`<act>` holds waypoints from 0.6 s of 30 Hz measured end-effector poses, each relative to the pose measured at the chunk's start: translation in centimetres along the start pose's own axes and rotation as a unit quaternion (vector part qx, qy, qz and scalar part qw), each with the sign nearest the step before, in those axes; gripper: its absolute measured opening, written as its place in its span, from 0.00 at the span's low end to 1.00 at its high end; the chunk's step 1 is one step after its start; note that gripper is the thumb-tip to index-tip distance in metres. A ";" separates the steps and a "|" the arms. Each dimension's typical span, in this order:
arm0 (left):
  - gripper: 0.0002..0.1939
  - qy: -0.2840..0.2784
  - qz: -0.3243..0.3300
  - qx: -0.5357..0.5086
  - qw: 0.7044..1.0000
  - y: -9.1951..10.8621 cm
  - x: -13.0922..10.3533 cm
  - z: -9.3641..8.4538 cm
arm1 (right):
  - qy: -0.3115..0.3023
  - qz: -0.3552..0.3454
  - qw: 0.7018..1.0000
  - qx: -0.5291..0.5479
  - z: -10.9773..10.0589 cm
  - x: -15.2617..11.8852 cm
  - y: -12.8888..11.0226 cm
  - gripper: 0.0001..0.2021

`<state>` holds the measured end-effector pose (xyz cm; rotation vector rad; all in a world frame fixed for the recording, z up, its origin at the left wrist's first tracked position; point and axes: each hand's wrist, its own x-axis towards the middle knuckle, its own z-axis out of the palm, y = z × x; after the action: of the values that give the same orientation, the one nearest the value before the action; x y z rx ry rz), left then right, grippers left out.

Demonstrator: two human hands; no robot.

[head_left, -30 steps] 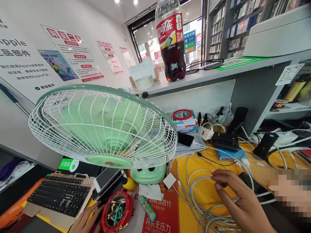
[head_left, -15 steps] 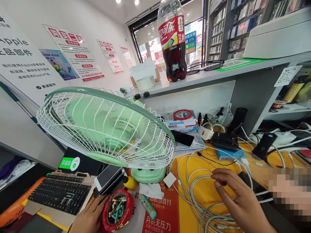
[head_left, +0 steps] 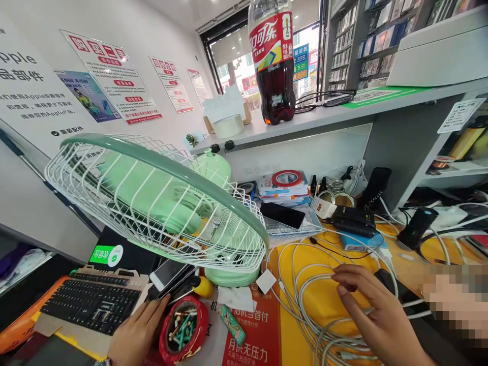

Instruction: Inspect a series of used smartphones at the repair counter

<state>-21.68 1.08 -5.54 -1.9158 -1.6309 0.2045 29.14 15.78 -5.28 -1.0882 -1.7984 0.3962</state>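
My left hand point(head_left: 138, 328) lies with its fingers stretched forward between a black keyboard point(head_left: 97, 304) and a red ashtray point(head_left: 166, 335) of cigarette butts. It holds nothing that I can see. Its fingertips are near the stacked phones point(head_left: 168, 274), though contact cannot be made out. My right hand point(head_left: 375, 312), fingers apart and grasping nothing, hovers over or rests by coiled white cables point(head_left: 301, 300) on the yellow cloth. Beyond both hands stands a green desk fan point(head_left: 198, 178) with a white wire guard, its head tilted.
A cola bottle point(head_left: 275, 91) and glasses point(head_left: 328, 97) stand on the raised shelf. Below it lie a dark phone point(head_left: 284, 216), a red tape roll point(head_left: 287, 178) on booklets, and a black wallet-like case point(head_left: 354, 219). A green packet point(head_left: 232, 324) lies in front. Blurred skin shows at right.
The fan head has turned left and tilted further, uncovering more of its green rear housing. My left hand has shifted slightly forward. My right hand stays nearly where it was.
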 end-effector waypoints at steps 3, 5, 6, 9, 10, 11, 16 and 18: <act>0.27 0.002 0.007 0.038 0.999 0.4 0.9 -0.2 | -0.003 0.000 1.000 -0.002 0.1 -0.1 0.1 0.07; 0.25 0.019 0.014 0.049 0.999 0.3 1.4 -0.1 | -0.003 -0.001 1.000 0.000 0.1 -0.1 0.2 0.07; 0.24 0.032 0.017 0.051 0.998 0.2 1.7 0.1 | -0.004 -0.003 1.000 0.000 0.1 -0.1 0.2 0.07; 0.20 0.084 0.028 0.043 0.995 -0.2 2.4 0.5 | -0.004 -0.006 1.000 0.001 0.0 -0.1 0.2 0.07; 0.18 0.099 0.030 0.038 0.994 -0.3 2.6 0.5 | -0.003 -0.007 1.000 0.002 0.1 0.0 0.1 0.06; 0.16 0.110 0.029 0.033 0.993 -0.3 2.8 0.4 | -0.002 -0.007 1.000 0.002 0.1 0.0 0.1 0.06; 0.12 0.148 -0.025 0.000 0.989 0.1 3.6 -0.4 | 0.000 -0.010 1.000 0.006 0.1 0.0 0.0 0.06; 0.11 0.151 -0.054 -0.025 0.987 0.3 3.7 -0.5 | 0.001 -0.009 1.000 0.010 0.1 0.0 0.0 0.06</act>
<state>-20.33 4.32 -4.38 -1.7860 -1.5404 -0.1648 29.07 15.79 -5.28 -1.0578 -1.7978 0.4003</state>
